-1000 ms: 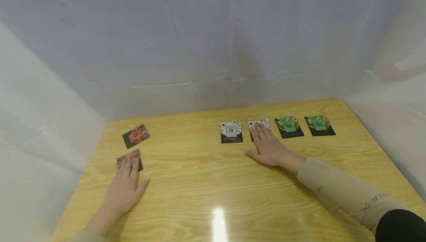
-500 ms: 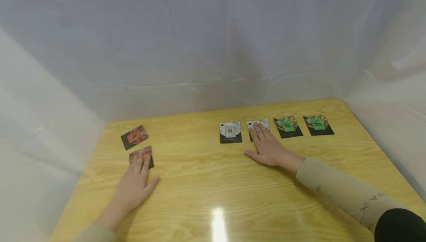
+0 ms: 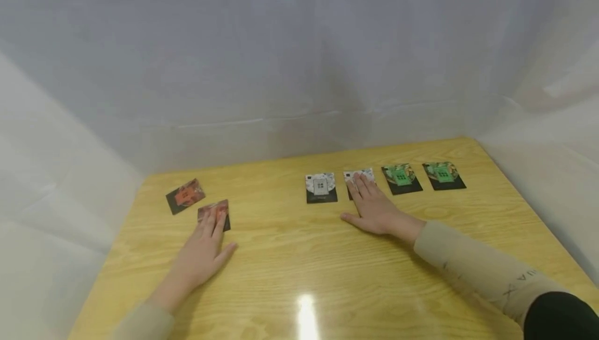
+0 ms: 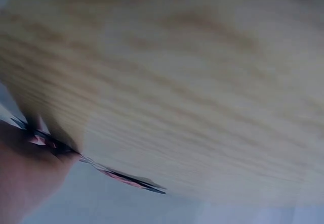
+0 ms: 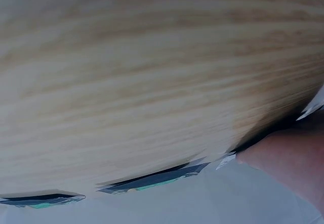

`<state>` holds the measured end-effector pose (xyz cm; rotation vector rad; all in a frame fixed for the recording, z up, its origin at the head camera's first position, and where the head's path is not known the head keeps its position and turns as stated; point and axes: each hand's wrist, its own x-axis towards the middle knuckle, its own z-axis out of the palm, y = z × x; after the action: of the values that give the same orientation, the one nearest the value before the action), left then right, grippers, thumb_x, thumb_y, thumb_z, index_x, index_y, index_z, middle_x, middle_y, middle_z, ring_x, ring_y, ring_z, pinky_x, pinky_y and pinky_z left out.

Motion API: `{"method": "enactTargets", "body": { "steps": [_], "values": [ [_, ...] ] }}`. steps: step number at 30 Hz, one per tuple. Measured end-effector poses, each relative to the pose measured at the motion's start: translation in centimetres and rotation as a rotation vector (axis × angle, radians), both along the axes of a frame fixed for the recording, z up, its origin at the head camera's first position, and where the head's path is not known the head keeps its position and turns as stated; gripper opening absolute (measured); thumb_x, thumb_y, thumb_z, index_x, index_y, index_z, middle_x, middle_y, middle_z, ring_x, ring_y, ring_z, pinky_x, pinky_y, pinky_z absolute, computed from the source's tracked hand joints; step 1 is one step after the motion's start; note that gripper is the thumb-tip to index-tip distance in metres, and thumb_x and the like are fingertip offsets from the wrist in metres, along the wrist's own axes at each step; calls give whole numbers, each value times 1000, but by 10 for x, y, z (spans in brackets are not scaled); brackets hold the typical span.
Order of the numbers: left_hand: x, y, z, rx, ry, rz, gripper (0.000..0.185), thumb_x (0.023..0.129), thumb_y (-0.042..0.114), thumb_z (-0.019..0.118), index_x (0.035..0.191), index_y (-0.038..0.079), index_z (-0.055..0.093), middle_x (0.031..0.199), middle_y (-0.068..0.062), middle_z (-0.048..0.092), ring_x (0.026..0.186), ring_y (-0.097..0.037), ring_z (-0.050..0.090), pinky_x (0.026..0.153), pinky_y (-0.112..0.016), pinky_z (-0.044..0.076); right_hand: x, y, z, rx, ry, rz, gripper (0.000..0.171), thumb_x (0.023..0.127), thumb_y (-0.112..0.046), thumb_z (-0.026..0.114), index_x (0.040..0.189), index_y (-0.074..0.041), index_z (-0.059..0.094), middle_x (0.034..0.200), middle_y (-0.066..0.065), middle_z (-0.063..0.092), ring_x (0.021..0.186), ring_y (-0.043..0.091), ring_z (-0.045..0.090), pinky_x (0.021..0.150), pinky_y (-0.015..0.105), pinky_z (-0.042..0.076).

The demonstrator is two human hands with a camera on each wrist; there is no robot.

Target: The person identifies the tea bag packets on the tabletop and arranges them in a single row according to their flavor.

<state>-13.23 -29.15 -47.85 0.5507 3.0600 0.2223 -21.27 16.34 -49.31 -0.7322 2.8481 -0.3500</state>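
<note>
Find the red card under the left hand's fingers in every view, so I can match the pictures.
Head: the red card lies left of centre on the table, under the left hand's fingertips.
Left wrist: seen edge-on at lower left, beside the left hand.
Right wrist: not in view.
Shared landmark: the yellow wood-grain table.

Left hand [image 3: 201, 254] slid its red card [image 3: 214, 213] rightward.
</note>
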Motion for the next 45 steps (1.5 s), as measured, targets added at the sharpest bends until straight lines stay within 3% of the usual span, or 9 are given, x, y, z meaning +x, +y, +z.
{"method": "enactTargets", "body": {
  "steps": [16, 20, 30, 45],
  "values": [
    [-36, 39, -10, -4, -32, -76, 84, 111, 51, 47, 165, -8, 20, 172, -35, 11, 162, -51, 15, 132, -61, 23, 2, -4, 3, 20, 0, -5, 97, 108, -63, 45, 169, 1, 5, 177, 28, -6, 166, 45, -3, 135, 62, 8],
    [-43, 53, -7, -9, -43, -101, 85, 111, 52, 46, 165, -8, 21, 172, -35, 13, 162, -50, 14, 133, -60, 23, 2, -4, 3, 31, -4, -1, 97, 108, -65, 41, 170, 0, 4, 177, 27, -7, 166, 44, -4, 135, 62, 7],
    [-64, 88, -4, -56, -94, -140, 88, 111, 56, 42, 167, -6, 13, 174, -32, 3, 164, -47, 5, 135, -59, 16, 3, -5, 7, 27, -4, -10, 95, 109, -58, 48, 169, 2, 5, 177, 28, -5, 166, 45, -3, 135, 62, 9],
    [-78, 124, -4, -124, -128, -164, 88, 111, 61, 32, 169, -1, 8, 175, -26, -2, 165, -43, 0, 136, -53, 11, 2, -3, 4, 19, 9, 6, 96, 108, -62, 45, 169, 2, 6, 177, 28, -5, 166, 45, -3, 135, 63, 9]
  ]
}}
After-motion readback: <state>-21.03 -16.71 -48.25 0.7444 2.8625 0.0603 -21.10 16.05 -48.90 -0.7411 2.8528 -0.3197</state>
